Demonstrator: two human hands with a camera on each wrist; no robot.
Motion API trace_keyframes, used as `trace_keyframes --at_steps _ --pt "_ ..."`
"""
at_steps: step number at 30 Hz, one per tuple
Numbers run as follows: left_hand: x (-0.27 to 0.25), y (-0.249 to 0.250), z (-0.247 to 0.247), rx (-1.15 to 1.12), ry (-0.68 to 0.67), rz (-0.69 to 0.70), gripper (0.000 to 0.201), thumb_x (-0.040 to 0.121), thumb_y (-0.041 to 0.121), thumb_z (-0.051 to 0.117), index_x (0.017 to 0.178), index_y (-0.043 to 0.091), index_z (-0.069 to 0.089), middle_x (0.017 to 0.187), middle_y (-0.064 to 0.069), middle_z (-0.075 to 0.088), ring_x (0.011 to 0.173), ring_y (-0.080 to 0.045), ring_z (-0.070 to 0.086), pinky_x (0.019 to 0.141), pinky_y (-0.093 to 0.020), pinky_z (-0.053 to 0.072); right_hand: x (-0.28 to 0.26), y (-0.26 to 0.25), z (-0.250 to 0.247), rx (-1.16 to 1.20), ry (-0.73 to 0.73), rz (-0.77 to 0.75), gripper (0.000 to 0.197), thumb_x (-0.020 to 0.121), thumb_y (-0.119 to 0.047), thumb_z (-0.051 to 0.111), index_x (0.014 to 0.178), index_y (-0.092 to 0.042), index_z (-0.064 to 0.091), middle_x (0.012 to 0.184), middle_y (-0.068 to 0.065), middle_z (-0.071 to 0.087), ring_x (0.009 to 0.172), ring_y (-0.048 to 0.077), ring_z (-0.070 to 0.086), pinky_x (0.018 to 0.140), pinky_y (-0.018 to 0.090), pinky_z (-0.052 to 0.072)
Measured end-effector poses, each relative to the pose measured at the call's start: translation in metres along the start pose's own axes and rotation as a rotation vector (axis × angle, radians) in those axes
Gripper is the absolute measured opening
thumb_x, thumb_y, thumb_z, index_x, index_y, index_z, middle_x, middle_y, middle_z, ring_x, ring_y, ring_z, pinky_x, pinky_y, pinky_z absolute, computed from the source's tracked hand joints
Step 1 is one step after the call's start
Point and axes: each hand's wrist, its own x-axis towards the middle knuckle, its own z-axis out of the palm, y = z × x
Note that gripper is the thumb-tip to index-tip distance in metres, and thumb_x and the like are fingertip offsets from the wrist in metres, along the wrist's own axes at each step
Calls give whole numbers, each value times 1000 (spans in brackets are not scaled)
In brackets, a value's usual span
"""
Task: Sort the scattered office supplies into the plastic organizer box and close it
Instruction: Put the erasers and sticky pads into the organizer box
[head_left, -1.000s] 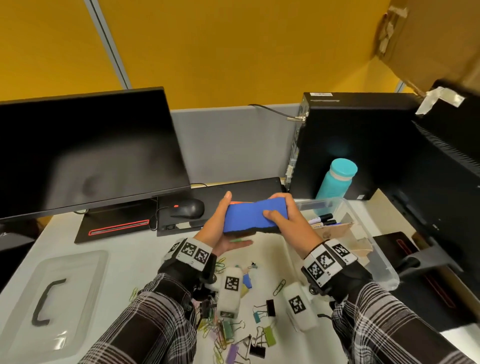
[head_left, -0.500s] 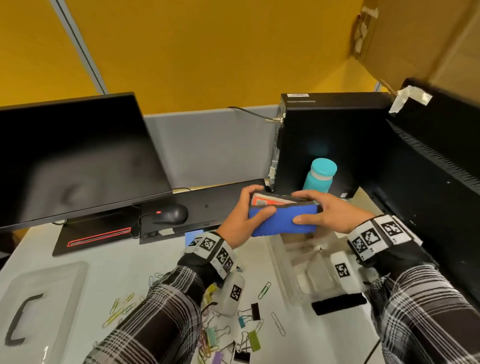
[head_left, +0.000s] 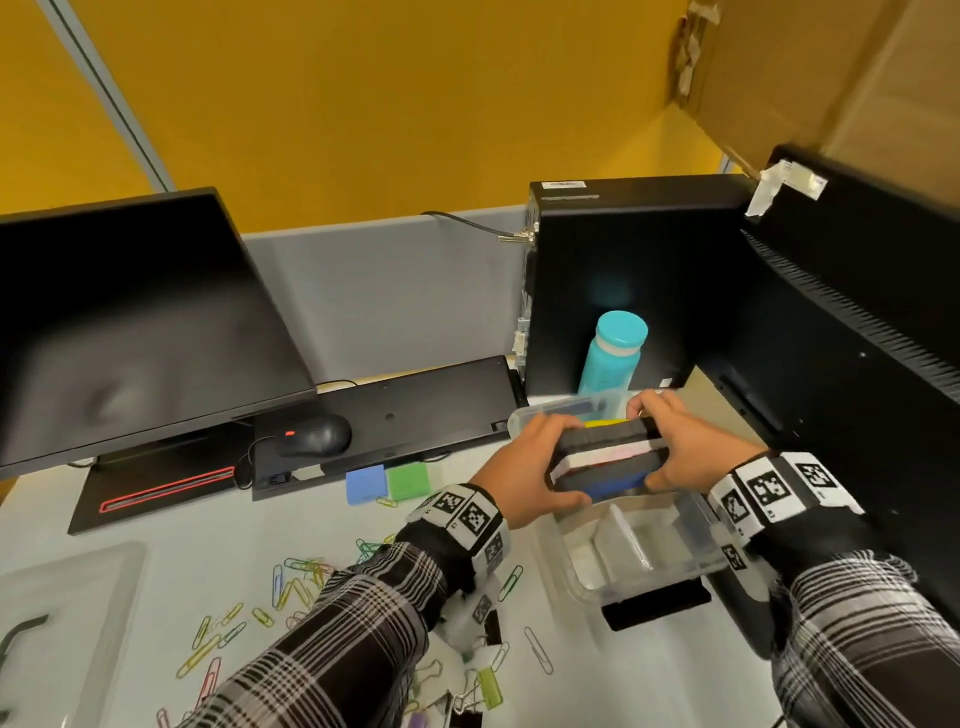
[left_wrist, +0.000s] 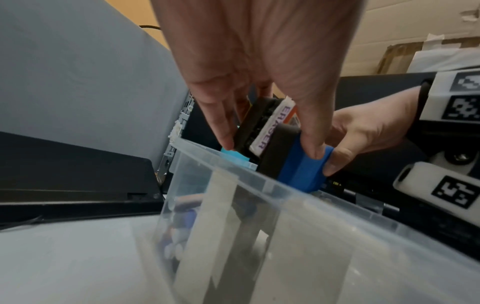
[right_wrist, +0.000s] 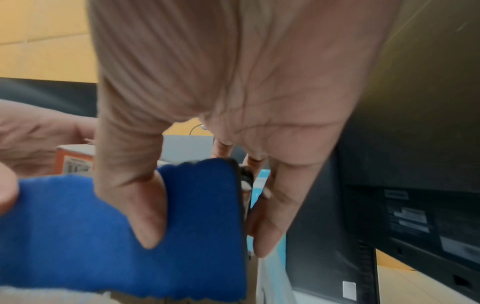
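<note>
I am reading just one word: "ERASER", in purple letters on the white side label of the whiteboard eraser (left_wrist: 270, 131). The stickers on the monitor back (right_wrist: 415, 216) at my three o'clock are blurring past reading.

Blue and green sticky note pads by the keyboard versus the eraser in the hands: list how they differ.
The sticky note pads lie flat on the desk, untouched; the eraser is gripped at both ends by the left hand and right hand over the clear box. The pads are small squares, each one colour; the eraser is a long block with black, white and blue layers. Both belong to the supplies to be sorted.
</note>
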Motion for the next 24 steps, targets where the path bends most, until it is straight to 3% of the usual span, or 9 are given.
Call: trace_keyframes --at_steps 3,11,16,19,24 --pt "-3 -3 4 65 -2 4 69 74 39 76 131 31 35 128 6 44 109 -13 52 93 -35 51 1 -4 5 -95 -34 22 63 64 -19 80 107 -31 35 112 -2 37 100 17 47 87 32 48" --pt "-7 -15 5 217 16 -25 74 73 50 73 134 27 37 129 4 41 115 -14 46 99 -34 46 5 -18 12 -212 -49 22 65 68 -24 78 115 -31 33 111 -5 34 102 17 45 90 33 48" --pt "-10 -17 6 335 12 -11 77 76 52 69 139 27 31 138 3 43 126 -17 42 108 -40 32 5 -20 16 -185 -115 69 61 72 -23 76 116 -28 33 112 -3 37 97 16 51 83 28 49" --pt "-7 -17 5 423 13 7 69 77 56 66 134 26 38 131 4 49 120 -16 46 106 -38 31 5 -17 14 -108 -144 79 57 73 -25 74 116 -26 36 115 -1 40 95 15 53 77 24 47" --pt "-4 -18 5 535 -6 18 62 77 62 60 126 26 45 124 4 51 115 -17 44 103 -38 31 5 -16 13 -88 -151 150 54 76 -29 71 120 -28 39 118 -1 31 100 17 50 88 30 51"
